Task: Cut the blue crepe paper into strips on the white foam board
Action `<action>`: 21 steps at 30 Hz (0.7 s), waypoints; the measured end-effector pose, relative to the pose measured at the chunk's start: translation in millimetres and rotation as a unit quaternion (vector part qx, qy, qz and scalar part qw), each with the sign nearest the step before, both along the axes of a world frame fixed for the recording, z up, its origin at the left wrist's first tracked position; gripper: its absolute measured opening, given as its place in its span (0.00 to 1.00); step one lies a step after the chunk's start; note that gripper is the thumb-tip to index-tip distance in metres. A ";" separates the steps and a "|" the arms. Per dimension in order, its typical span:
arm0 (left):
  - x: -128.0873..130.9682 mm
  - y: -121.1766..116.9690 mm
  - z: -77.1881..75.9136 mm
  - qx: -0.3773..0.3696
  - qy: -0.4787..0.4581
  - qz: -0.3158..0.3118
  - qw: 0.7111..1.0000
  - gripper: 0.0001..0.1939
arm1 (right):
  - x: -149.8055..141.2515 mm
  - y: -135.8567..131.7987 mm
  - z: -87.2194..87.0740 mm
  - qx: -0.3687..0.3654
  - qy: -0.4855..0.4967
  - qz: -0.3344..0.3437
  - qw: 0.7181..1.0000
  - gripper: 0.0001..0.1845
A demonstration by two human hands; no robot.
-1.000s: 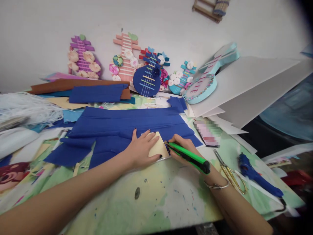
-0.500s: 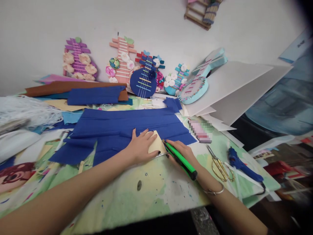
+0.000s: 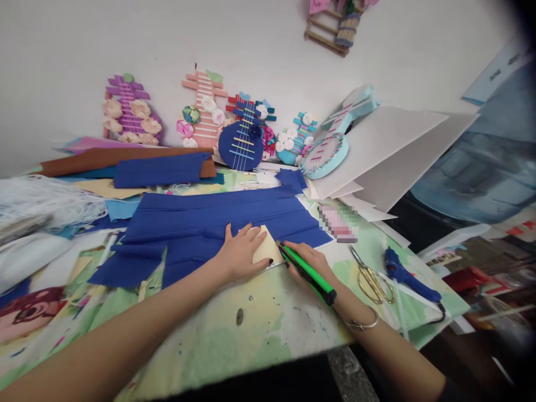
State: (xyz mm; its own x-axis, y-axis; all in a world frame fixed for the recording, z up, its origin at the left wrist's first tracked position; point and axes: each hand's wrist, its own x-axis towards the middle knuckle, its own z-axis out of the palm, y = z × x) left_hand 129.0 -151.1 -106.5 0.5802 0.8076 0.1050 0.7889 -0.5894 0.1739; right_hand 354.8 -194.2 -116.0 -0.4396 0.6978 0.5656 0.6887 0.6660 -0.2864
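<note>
"Left hand (image 3: 242, 254), what's it doing?"

"Lying flat, fingers spread, on the cream card (image 3: 263, 252)."

"And the right hand (image 3: 309, 261)?"

"Just right of the card, gripping a green cutter (image 3: 309, 271), its tip near the card's right edge."

"What about room?"

"Blue sheets (image 3: 201, 215) spread beyond the card and to its left. Nearer than the card, paint-spotted tabletop (image 3: 213, 340) runs to the front edge. Gold-handled scissors (image 3: 365, 271) lie well to the card's right."
</note>
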 end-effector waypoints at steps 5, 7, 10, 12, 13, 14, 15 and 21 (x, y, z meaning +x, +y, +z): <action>-0.1 -0.7 0.6 0.000 0.001 0.001 1.000 0.35 | 1.2 1.4 -1.7 -0.009 0.011 0.003 1.000 0.23; 0.0 -0.4 0.6 0.000 0.001 0.001 1.000 0.35 | 1.5 2.7 -2.5 -0.012 0.012 0.003 1.000 0.23; 0.1 0.4 -0.1 0.000 0.003 0.001 1.000 0.35 | 1.1 2.4 -2.5 -0.014 0.008 0.001 1.000 0.24; 0.1 0.8 -0.7 0.003 0.005 0.000 1.000 0.36 | 0.1 0.1 -1.6 -0.006 0.002 0.000 1.000 0.24; 0.1 0.9 -1.0 0.004 0.005 -0.001 1.000 0.35 | -0.5 -1.5 -1.1 -0.002 -0.001 -0.003 1.000 0.24; 0.0 1.0 -1.2 0.006 0.005 -0.002 1.000 0.35 | -1.1 -3.2 -0.7 0.002 -0.003 -0.006 1.000 0.24; 0.0 0.9 -1.5 0.008 0.005 -0.002 1.000 0.35 | -1.5 -4.9 -0.3 0.004 -0.005 -0.009 1.000 0.24; -0.1 0.7 -3.7 0.016 -0.003 0.001 1.000 0.34 | 0.0 -6.4 -1.8 -0.002 -0.001 0.000 1.000 0.23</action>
